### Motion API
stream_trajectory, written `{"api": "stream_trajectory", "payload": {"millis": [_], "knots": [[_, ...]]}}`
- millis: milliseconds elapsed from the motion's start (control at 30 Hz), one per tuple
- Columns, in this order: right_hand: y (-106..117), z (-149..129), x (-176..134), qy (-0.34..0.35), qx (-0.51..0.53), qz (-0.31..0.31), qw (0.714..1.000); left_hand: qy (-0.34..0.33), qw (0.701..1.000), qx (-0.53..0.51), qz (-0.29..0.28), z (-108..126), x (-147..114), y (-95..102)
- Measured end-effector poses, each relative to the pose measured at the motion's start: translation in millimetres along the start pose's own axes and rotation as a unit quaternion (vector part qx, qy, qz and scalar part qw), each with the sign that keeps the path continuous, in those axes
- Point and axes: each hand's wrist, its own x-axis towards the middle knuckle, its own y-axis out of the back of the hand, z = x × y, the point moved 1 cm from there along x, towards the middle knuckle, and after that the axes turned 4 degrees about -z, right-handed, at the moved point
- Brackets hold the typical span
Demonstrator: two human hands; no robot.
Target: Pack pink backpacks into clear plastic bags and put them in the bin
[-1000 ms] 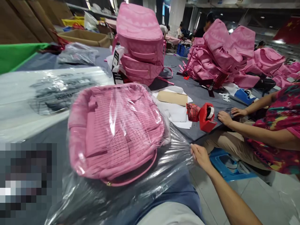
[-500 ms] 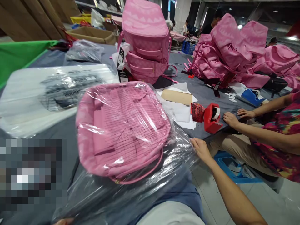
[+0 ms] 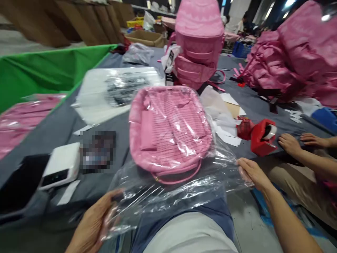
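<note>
A pink backpack (image 3: 171, 126) lies flat inside a clear plastic bag (image 3: 184, 191), its ribbed back panel facing up and its top loop toward me. The bag's loose open end stretches between my two hands. My left hand (image 3: 93, 219) grips the left edge of the plastic, thumb and fingers closed on it, part of the film lying over the fingers. At the opposite edge, my right hand (image 3: 252, 172) pinches the film. Neither hand touches the backpack itself.
A stack of flat plastic bags (image 3: 92, 88) lies behind left. A white device (image 3: 61, 165) sits at left. To the right are a red tape dispenser (image 3: 263, 137) and a co-worker's hands (image 3: 289, 144). A pink backpack (image 3: 197, 42) stands behind; more are piled at right.
My view has swung left. My left hand has come up into sight with the bag's left edge. The right hand still holds its edge, and the bag's mouth is spread between them.
</note>
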Motion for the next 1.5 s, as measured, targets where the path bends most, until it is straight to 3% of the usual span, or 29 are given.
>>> {"api": "stream_trajectory", "payload": {"millis": [67,100,167,200,267,300,333,367,433,500,600,700,800,867,1000,1167,1267,1433,1500], "knots": [[12.1,14.9,-0.7,0.082,-0.092,0.098,0.987,0.023,0.999,-0.025,0.01,-9.6,-5.1,3.5],[17.1,22.1,-1.2,0.148,-0.158,0.156,0.964,-0.005,0.999,-0.012,0.039,-14.6,-6.7,6.6],[22.5,33.0,-3.4,0.301,-0.29,0.23,0.879,-0.156,0.974,0.098,0.133,-23.6,-9.7,15.1],[23.1,36.0,-5.1,0.376,-0.339,0.235,0.83,-0.259,0.932,0.186,0.174,-27.1,-11.9,19.1],[22.6,36.0,-8.9,0.488,-0.376,0.197,0.763,-0.454,0.802,0.345,0.181,-32.4,-17.9,24.2],[22.3,33.2,-10.5,0.518,-0.37,0.165,0.753,-0.518,0.743,0.394,0.155,-33.8,-20.9,25.8],[22.2,29.1,-11.8,0.524,-0.355,0.132,0.763,-0.555,0.708,0.42,0.117,-33.8,-23.4,27.0],[21.9,24.3,-12.7,0.508,-0.33,0.103,0.789,-0.565,0.703,0.427,0.074,-32.1,-25.0,27.8],[19.4,15.3,-13.7,0.446,-0.255,0.073,0.855,-0.536,0.747,0.394,0.0,-24.5,-25.9,28.4],[11.7,9.2,-13.6,0.406,-0.157,0.095,0.895,-0.48,0.815,0.323,-0.026,-13.4,-24.9,27.6],[-10.3,4.4,-7.9,0.403,-0.013,0.155,0.902,-0.36,0.911,0.201,0.019,2.2,-23.4,22.7],[-33.1,-4.3,6.2,0.391,0.094,0.232,0.885,-0.238,0.96,0.124,0.079,14.2,-21.8,11.3],[-43.5,-21.0,25.8,0.331,0.135,0.319,0.877,-0.189,0.966,0.086,0.156,26.1,-12.5,-1.1],[-42.8,-31.0,39.1,0.276,0.127,0.314,0.899,-0.188,0.965,0.06,0.171,33.6,-1.4,-6.5],[-29.5,-28.1,48.8,0.211,0.139,0.202,0.946,-0.166,0.978,0.044,0.118,40.9,15.3,-7.6],[-6.8,1.8,23.8,0.18,0.171,0.035,0.968,-0.121,0.983,0.045,0.128,35.2,8.2,-8.3],[-5.9,3.5,11.6,0.216,0.131,0.085,0.964,-0.112,0.982,0.046,0.145,30.6,2.4,-12.4],[-30.2,-19.1,13.9,0.321,0.117,0.181,0.922,-0.123,0.973,0.103,0.167,35.9,-2.5,-14.2],[-40.2,-22.5,20.4,0.313,0.125,0.226,0.914,-0.129,0.971,0.107,0.172,42.5,-3.6,-14.6]]}}
